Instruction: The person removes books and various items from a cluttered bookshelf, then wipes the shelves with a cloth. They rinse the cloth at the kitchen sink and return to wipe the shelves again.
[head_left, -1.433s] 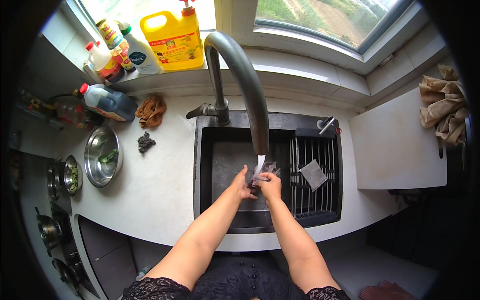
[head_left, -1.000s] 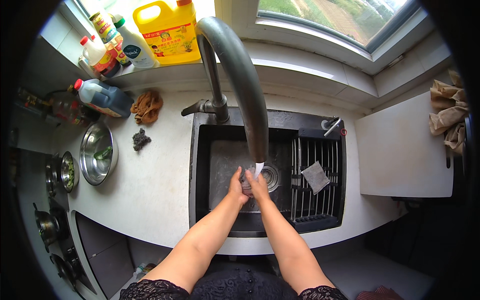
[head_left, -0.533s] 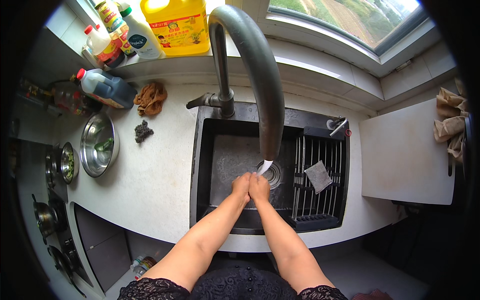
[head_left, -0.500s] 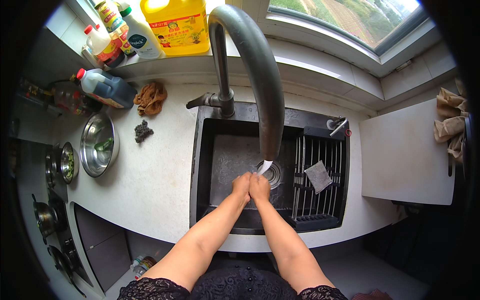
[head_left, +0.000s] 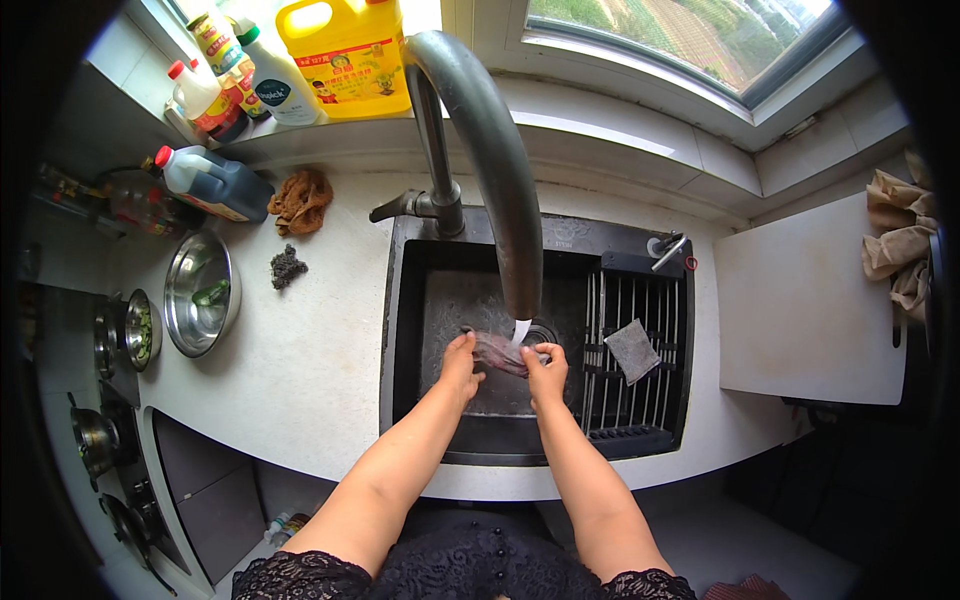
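Observation:
Water [head_left: 521,331] runs from the dark curved faucet [head_left: 520,230] into the black sink [head_left: 394,340]. Under the stream, a wet reddish-grey cloth [head_left: 497,352] is stretched sideways between my two hands. My left hand [head_left: 459,368] grips its left end, with the fingers partly turned from view. The other end is pinched in my right hand [head_left: 546,373], thumb and fingers bent together. Behind the cloth and my right hand, the drain [head_left: 541,333] is partly covered.
A drying rack [head_left: 625,420] spans the sink's right side, with a grey pad [head_left: 632,351] on it. Left on the counter are a steel bowl [head_left: 182,325], a dark scouring pad [head_left: 287,266] and a brown rag [head_left: 300,203]. A white board [head_left: 800,310] stands at right.
My hands were pressed together under the water; they have moved apart, with the cloth spread out between them. The view has shifted slightly.

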